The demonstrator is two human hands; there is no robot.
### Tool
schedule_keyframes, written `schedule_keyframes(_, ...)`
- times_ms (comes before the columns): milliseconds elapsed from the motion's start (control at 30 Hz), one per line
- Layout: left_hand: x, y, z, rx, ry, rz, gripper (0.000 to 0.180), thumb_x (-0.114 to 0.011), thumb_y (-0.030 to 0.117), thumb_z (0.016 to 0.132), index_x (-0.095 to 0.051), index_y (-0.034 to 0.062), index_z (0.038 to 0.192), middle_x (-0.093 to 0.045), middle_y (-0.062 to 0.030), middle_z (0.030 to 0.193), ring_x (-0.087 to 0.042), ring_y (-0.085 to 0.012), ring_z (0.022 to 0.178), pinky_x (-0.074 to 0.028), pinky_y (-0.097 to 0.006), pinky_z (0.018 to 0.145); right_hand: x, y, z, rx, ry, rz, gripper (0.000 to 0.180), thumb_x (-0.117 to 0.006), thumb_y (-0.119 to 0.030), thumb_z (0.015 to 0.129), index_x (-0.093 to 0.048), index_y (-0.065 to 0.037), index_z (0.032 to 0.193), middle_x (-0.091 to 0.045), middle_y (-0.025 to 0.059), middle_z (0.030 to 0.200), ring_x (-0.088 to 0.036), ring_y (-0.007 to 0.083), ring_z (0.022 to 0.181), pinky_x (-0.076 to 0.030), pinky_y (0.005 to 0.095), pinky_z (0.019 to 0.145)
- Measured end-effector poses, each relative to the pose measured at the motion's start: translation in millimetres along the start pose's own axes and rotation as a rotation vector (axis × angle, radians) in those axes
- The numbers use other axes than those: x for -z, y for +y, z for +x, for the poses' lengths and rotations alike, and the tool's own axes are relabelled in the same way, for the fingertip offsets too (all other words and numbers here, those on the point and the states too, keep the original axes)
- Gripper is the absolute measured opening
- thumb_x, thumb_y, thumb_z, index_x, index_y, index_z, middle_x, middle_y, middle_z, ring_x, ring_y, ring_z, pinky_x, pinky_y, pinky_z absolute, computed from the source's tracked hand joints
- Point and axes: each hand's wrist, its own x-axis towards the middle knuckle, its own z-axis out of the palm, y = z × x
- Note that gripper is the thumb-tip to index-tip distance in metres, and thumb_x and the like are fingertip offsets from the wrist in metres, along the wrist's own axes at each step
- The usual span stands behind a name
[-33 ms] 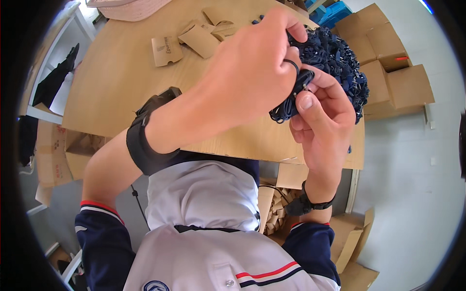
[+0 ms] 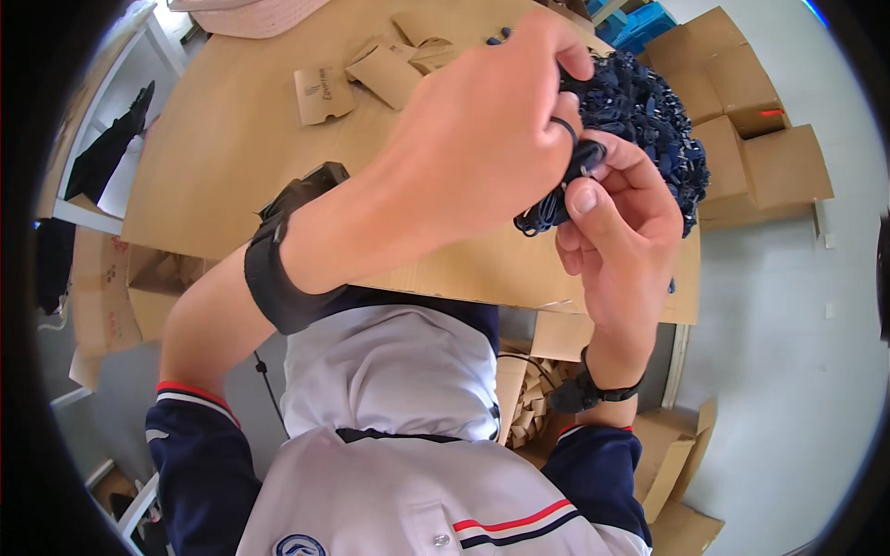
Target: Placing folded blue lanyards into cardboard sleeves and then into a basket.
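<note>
- Cardboard covers your bench (image 2: 232, 157), with open brown boxes (image 2: 769, 139) on the floor at two o'clock.
- A heap of dark blue straps (image 2: 649, 102) lies at one o'clock.
- Nothing has shifted since the earlier view; the work sits where it was.
- Your left hand (image 2: 482, 139) and right hand (image 2: 621, 232) have their fingers pinched on one black strap piece (image 2: 565, 190), lifted just beside the heap.

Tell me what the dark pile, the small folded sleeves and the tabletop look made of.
Dark pile: apparently matte navy cords or plastic parts; too tangled to tell. Folded sleeves: plain brown cardboard, creased. Tabletop: brown sheet, probably cardboard, dull and unglossy.
</note>
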Motion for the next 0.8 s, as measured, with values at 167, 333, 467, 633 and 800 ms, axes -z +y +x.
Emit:
schedule_keyframes(167, 19.6, 2.2, -5.1, -0.094, -0.211, 0.148, 0.026, -0.052, 0.002, 0.081, -0.055, 0.0037, 0.107, -0.049, -0.0099, 0.067, -0.049, -0.0204, 0.059, -0.039, -0.033, 0.055, 5.0, 11.9, -1.6, 0.382, 0.27, -0.304, 0.026, -0.067, 0.003, 0.083, -0.057, -0.001, 0.107, -0.059, 0.0024, 0.081, -0.053, 0.0058, 0.057, -0.041, 0.019, 0.046)
schedule_keyframes(333, 26.6, -1.8, -20.5, -0.246, -0.313, 0.271, 0.024, -0.059, 0.014, 0.084, -0.058, 0.0035, 0.106, -0.057, -0.0133, 0.07, -0.054, -0.0285, 0.063, -0.042, -0.039, 0.058, -0.3, 18.7, -1.0, 0.491, 0.244, -0.315, 0.027, -0.067, 0.001, 0.085, -0.058, 0.0, 0.11, -0.058, 0.0021, 0.081, -0.051, 0.0047, 0.057, -0.039, 0.0178, 0.046)
schedule_keyframes(467, 38.5, -8.6, -19.5, -0.29, -0.481, 0.243, 0.028, -0.058, 0.028, 0.092, -0.06, 0.0039, 0.107, -0.058, -0.0141, 0.075, -0.053, -0.0252, 0.065, -0.042, -0.036, 0.06, 5.1, 6.6, -6.7, 0.205, -0.028, -0.139, 0.025, -0.066, -0.007, 0.087, -0.061, 0.001, 0.11, -0.058, 0.0012, 0.085, -0.049, 0.004, 0.059, -0.037, 0.017, 0.049)
schedule_keyframes(633, 51.4, -8.9, -19.9, -0.015, -0.65, -0.007, 0.028, -0.05, 0.03, 0.098, -0.061, 0.005, 0.105, -0.062, -0.0099, 0.081, -0.056, -0.021, 0.073, -0.043, -0.032, 0.067, 3.9, 11.8, -2.4, 0.31, -0.041, -0.311, 0.021, -0.066, -0.011, 0.088, -0.064, 0.001, 0.105, -0.058, 0.0026, 0.089, -0.053, 0.008, 0.073, -0.044, 0.0216, 0.069)
schedule_keyframes(800, 67.6, -36.1, -33.8, 0.011, -0.648, -0.101, 0.028, -0.048, 0.025, 0.099, -0.054, 0.0059, 0.118, -0.063, -0.0071, 0.103, -0.058, -0.018, 0.097, -0.044, -0.031, 0.085, -8.7, 16.8, 19.2, 0.784, -0.207, -0.457, 0.032, -0.057, -0.018, 0.096, -0.055, 0.011, 0.111, -0.065, 0.0206, 0.1, -0.066, 0.0258, 0.086, -0.052, 0.0332, 0.083)
